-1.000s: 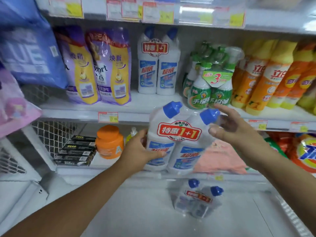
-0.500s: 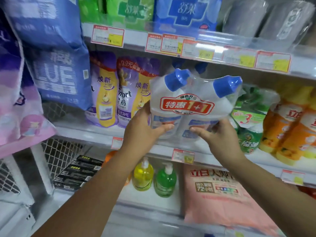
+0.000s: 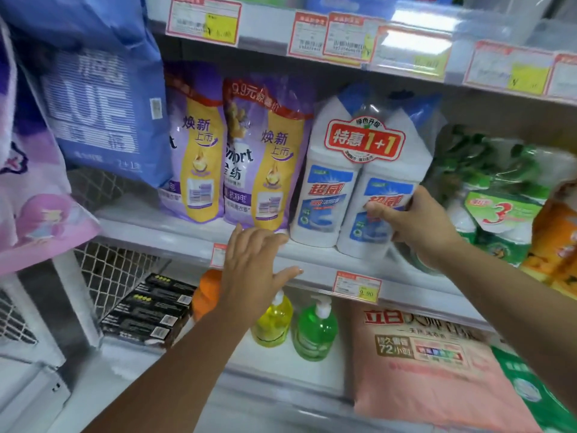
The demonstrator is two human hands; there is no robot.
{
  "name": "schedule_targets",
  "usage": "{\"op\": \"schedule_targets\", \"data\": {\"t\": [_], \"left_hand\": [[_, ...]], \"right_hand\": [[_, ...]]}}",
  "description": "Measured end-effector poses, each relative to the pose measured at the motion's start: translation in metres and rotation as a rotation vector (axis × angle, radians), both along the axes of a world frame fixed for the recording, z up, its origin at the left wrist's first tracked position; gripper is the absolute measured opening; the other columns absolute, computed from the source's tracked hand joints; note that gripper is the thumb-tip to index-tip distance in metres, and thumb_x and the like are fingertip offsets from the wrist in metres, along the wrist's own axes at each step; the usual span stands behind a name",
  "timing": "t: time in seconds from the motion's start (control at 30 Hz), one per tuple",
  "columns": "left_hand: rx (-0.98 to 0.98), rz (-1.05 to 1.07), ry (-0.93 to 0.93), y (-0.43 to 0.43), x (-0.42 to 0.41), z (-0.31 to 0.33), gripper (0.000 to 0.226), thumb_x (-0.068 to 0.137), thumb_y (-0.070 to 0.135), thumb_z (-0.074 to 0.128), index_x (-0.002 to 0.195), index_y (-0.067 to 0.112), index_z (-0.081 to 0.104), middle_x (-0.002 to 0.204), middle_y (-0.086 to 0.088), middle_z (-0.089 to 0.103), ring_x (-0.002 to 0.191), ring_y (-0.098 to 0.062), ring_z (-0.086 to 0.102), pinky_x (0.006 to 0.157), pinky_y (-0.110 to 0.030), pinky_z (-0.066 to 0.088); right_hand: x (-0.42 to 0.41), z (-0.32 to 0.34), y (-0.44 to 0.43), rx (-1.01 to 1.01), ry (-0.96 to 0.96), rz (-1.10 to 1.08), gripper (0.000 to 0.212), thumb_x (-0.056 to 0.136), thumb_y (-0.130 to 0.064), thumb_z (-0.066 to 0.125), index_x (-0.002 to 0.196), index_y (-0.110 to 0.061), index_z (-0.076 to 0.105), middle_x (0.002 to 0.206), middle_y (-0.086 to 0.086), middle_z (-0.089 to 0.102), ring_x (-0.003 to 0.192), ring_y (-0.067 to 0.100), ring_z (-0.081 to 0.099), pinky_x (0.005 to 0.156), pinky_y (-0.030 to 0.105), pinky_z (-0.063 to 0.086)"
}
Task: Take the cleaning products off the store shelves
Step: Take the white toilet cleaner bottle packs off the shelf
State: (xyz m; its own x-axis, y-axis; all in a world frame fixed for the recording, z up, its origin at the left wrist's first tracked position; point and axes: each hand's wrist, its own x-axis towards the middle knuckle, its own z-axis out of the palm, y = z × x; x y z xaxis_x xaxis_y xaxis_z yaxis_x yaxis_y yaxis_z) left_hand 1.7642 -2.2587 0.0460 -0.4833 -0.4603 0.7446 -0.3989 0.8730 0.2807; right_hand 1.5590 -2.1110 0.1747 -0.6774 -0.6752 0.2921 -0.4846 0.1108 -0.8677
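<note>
The twin pack of white cleaner bottles (image 3: 359, 179) stands upright on the middle shelf (image 3: 312, 254), near its front edge, between the purple refill pouches (image 3: 246, 151) on one side and the green spray bundle (image 3: 487, 198) on the other. The right hand (image 3: 415, 226) grasps its right-hand bottle low on the body, thumb across the blue label and fingers wrapped behind. The left hand (image 3: 253, 270) is released and holds nothing; it hovers flat in front of the shelf's front edge, just beside the pack's left foot but apart from it.

To lift this pack off well, the judgement is that one hand on one bottle is a weak hold: the two bottles are joined only by clear wrap and the red promotional sticker, so the free bottle could sag or twist the film. Bringing the open left hand onto the left bottle at about the same height would share the weight. Draw the pack straight toward the front edge, keeping it upright, so the blue caps clear the price-tag rail (image 3: 368, 42) of the shelf above and the neighbouring pouches are not dragged over. The green and yellow pump bottles (image 3: 293, 323) below sit under the path, so keep the base level once clear of the edge.
</note>
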Motion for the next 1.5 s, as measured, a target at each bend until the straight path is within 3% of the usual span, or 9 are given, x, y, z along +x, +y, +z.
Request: {"op": "schedule_targets", "data": {"t": [0.23,0.5,0.93,1.03,1.17,1.23,1.3,1.43,1.5], "left_hand": [[0.022,-0.013,0.004,0.000,0.000,-0.001,0.056,0.081,0.064,0.054,0.115,0.021,0.064,0.110,0.001,0.061,0.111,-0.024,0.051,0.111,-0.049,0.032],[0.033,-0.015,-0.016,0.000,0.000,0.000,0.055,0.082,0.064,0.055,0.116,0.023,0.064,0.110,0.002,0.061,0.112,-0.024,0.052,0.110,-0.050,0.033],[0.017,-0.025,-0.016,-0.003,0.001,-0.003,0.055,0.083,0.065,0.054,0.116,0.023,0.065,0.111,0.003,0.061,0.113,-0.022,0.051,0.115,-0.044,0.027],[0.022,-0.030,-0.020,-0.003,0.002,-0.001,0.056,0.082,0.064,0.055,0.117,0.022,0.065,0.111,0.002,0.061,0.112,-0.023,0.053,0.116,-0.044,0.026],[-0.002,-0.019,0.002,0.016,0.005,0.007,0.056,0.083,0.051,0.061,0.128,0.017,0.060,0.130,-0.006,0.058,0.126,-0.031,0.048,0.115,-0.049,0.028],[-0.081,-0.087,0.014,0.040,0.008,0.008,0.050,0.083,0.035,0.066,0.127,0.013,0.061,0.135,-0.010,0.055,0.129,-0.033,0.046,0.112,-0.050,0.033],[-0.110,-0.258,-0.081,0.077,0.008,0.000,0.045,0.081,0.025,0.066,0.125,0.015,0.062,0.134,-0.009,0.055,0.125,-0.031,0.048,0.109,-0.046,0.037],[0.066,-0.593,-0.420,0.150,0.018,-0.049,0.051,0.079,0.025,0.067,0.128,0.023,0.055,0.141,-0.006,0.049,0.124,-0.023,0.049,0.102,-0.034,0.044],[0.208,-0.643,-0.598,0.171,0.027,-0.074,0.058,0.083,0.031,0.067,0.137,0.030,0.048,0.151,0.001,0.038,0.132,-0.018,0.044,0.103,-0.035,0.047]], "right_hand": [[0.007,-0.009,-0.008,0.013,0.066,-0.137,0.073,0.069,-0.021,0.090,0.120,-0.017,0.038,0.102,-0.009,0.063,0.091,0.011,0.066,0.072,0.026,0.053],[-0.002,-0.013,-0.028,-0.027,0.036,-0.160,0.073,0.075,-0.017,0.086,0.129,-0.019,0.036,0.113,-0.005,0.062,0.099,0.016,0.064,0.090,0.035,0.052],[-0.017,-0.015,-0.045,0.011,0.053,-0.217,0.072,0.079,-0.016,0.082,0.133,-0.018,0.035,0.119,-0.005,0.059,0.103,0.014,0.059,0.094,0.035,0.049],[-0.015,-0.014,-0.045,0.083,0.020,-0.231,0.069,0.081,-0.025,0.082,0.133,-0.013,0.038,0.129,0.003,0.060,0.113,0.022,0.061,0.096,0.034,0.047],[0.009,-0.025,-0.007,0.137,0.067,-0.194,0.075,0.091,-0.039,0.069,0.148,-0.007,0.032,0.146,0.008,0.050,0.133,0.023,0.049,0.104,0.030,0.040],[0.036,-0.036,0.040,0.048,0.179,-0.130,0.062,0.096,-0.035,0.062,0.148,-0.014,0.037,0.140,0.003,0.054,0.127,0.011,0.052,0.104,0.021,0.042],[0.054,-0.062,0.101,0.007,0.187,-0.117,0.041,0.098,-0.029,0.059,0.136,-0.024,0.047,0.120,-0.006,0.062,0.107,-0.002,0.059,0.088,0.012,0.046],[0.065,-0.150,0.220,0.295,0.109,-0.232,0.026,0.095,-0.040,0.056,0.118,-0.032,0.046,0.104,-0.020,0.060,0.098,-0.005,0.060,0.087,0.031,0.053],[0.064,-0.190,0.261,0.536,0.038,-0.258,0.039,0.088,-0.056,0.052,0.116,-0.029,0.046,0.105,-0.020,0.058,0.099,0.001,0.061,0.089,0.033,0.051]]}}
